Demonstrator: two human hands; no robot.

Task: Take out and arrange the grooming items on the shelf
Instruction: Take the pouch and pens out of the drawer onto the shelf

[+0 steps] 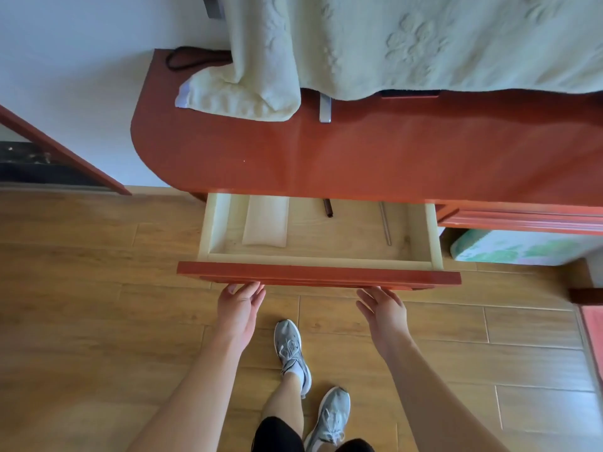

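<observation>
A pale wooden drawer (421, 236) with a red-brown front (318, 276) stands pulled out under the red-brown shelf top (359, 158). Inside lie a white flat packet (266, 225), a dark thin stick (328, 208) and a slim metal tool (385, 223). My left hand (239, 309) is just below the drawer front at its left, fingers relaxed, fingertips at its lower edge. My right hand (383, 309) is likewise under the front further right. Neither holds anything.
A pale green towel (408, 44) drapes over something on the shelf top, with a black cable (182, 58) behind at the left. A green and white box (522, 247) sits under the shelf at right. My feet in grey shoes (290, 347) stand on the wooden floor.
</observation>
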